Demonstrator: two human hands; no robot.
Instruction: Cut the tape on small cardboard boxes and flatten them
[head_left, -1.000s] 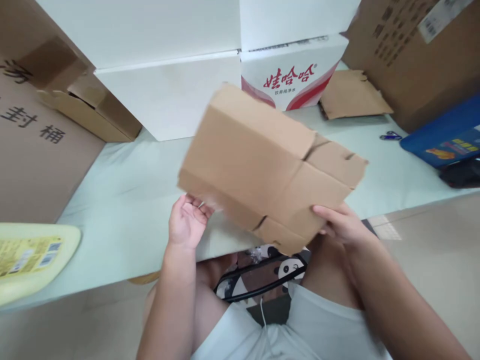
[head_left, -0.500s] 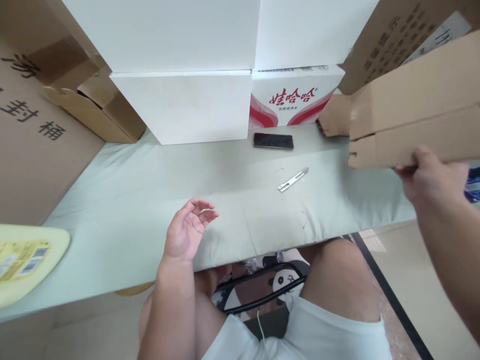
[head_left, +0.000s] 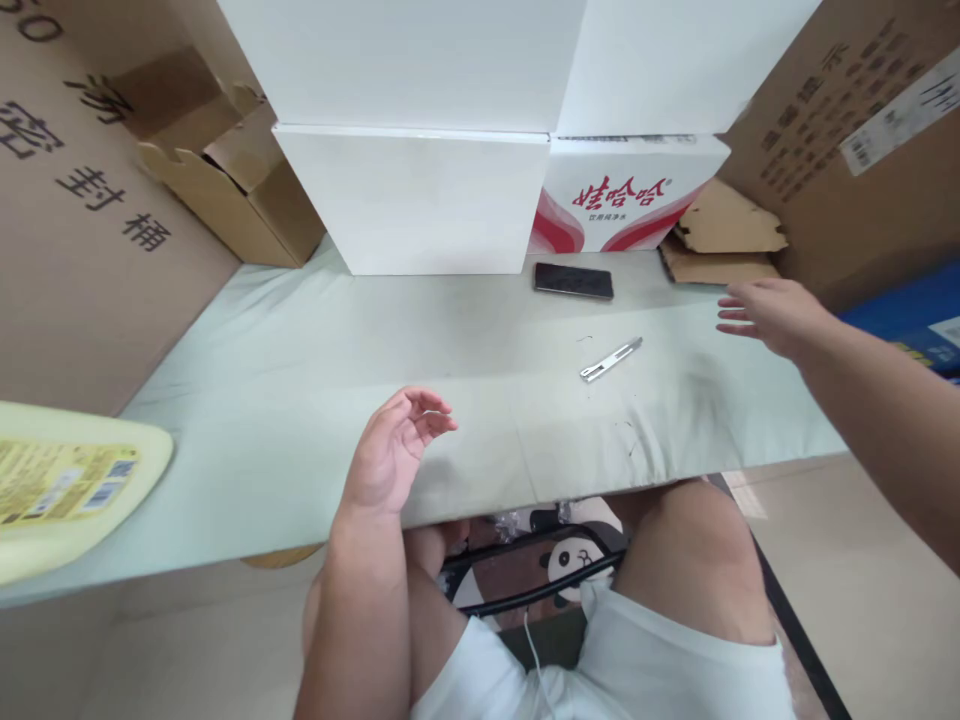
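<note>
My left hand [head_left: 401, 450] hovers above the front of the cloth-covered table with its fingers loosely curved and apart, holding nothing. On the right, my right hand [head_left: 772, 312] reaches over the table, empty, its fingers stretched out toward the left. Just behind it lie folded brown cardboard pieces [head_left: 727, 222], one on top of another. A silver utility knife [head_left: 611, 360] rests on the cloth between my hands, nearer the right one. Further back is a dark phone [head_left: 574, 281], lying flat.
White boxes [head_left: 435, 205] are stacked along the back, beside a red-and-white printed carton [head_left: 626, 195]. An opened brown box [head_left: 255, 190] and a large carton [head_left: 112, 290] stand left. A pale yellow bottle [head_left: 82, 490] lies front left; a blue package [head_left: 911, 315] is far right.
My right hand has let go of the large cardboard piece it held and is now empty. The view has shifted slightly left; my left hand keeps its loose curve over the table.
</note>
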